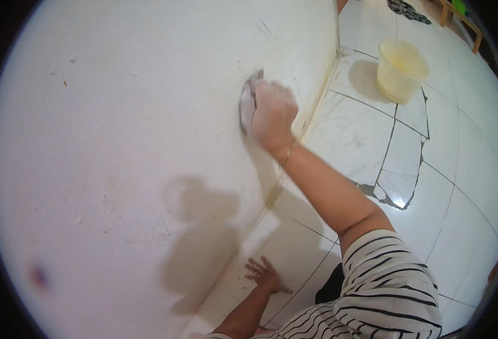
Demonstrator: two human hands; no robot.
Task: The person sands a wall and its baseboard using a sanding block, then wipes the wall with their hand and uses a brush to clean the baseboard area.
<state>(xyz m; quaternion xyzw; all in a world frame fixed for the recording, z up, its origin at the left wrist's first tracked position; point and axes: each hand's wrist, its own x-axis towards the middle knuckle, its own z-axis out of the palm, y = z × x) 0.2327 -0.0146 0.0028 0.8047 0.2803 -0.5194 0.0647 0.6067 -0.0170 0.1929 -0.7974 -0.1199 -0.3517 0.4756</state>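
Note:
My right hand (273, 114) presses a whitish cloth or pad (247, 104) with a dark edge against the white wall (126, 127). Most of that pad is covered by my fingers, and the hand is slightly blurred. A thin bracelet circles this wrist. Lower down, my left hand (266, 277) rests on the white tiled floor (350, 140), fingers spread and nothing held. A ring shows on one of its fingers.
A translucent yellowish plastic tub (402, 72) stands on the floor at upper right. Cracked tiles (399, 169) with dark gaps lie in front of it. Farther back are a crumpled dark patterned cloth (409, 11) and a wooden frame (460, 21). Marks and small bumps dot the wall.

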